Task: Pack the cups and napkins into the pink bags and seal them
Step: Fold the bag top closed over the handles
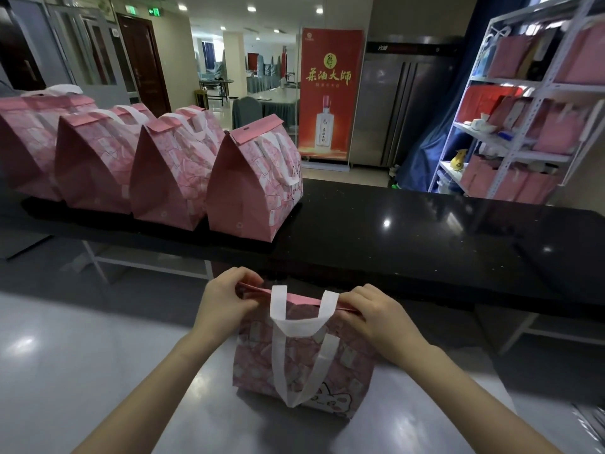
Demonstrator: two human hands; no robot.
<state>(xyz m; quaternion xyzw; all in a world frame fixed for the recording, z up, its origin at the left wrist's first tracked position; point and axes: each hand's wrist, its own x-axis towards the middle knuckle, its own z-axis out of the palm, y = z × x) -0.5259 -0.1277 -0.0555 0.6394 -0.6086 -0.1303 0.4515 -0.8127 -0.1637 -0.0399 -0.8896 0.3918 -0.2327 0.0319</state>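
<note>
1. On the grey tabletop [98,355], close to the person, one pink bag [304,358] stands upright, with a white handle [296,327] hanging down its front.
2. Left hand [222,304] and right hand [376,314] each pinch the bag's folded top edge [296,297], one at each end. Both grips are narrow and closed on the fold.
3. Step in hand, as I judge it: sealing this bag. Packing looks done, but no cups or napkins show, so what is inside is hidden.
4. The next move probably calls for pressing the fold flat along its whole length so it holds, keeping the handle out of the crease.
5. Count: one bag in hand. Four closed bags [252,185] stand in a row on the black tabletop [425,244] beyond, tops folded over, well apart from the hands.
6. More pink bags sit on the shelf [523,149] at right, too blurred to count.
</note>
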